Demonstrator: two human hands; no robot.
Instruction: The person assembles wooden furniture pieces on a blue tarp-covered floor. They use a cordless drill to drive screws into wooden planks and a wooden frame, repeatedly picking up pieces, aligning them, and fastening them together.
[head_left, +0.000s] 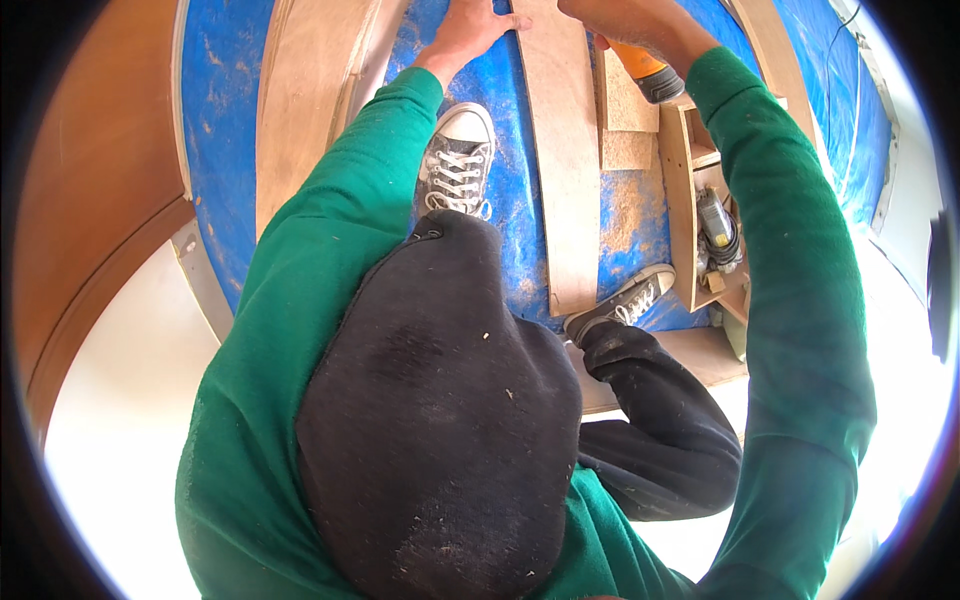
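At the top edge, my left hand has its thumb stretched out to the left edge of a long wooden board. The rest of its fingers run up out of the picture. My right hand is closed around an orange and black power tool, just right of that board. The tool's working end is hidden, so its exact kind does not show. The board runs lengthwise between my two shoes, over a blue sheet.
More wooden boards lie left of my arm. Sawdust-covered wood pieces are right of the long board. An open wooden box contains a grey corded tool. A brown wooden panel stands far left. Sawdust speckles the sheet.
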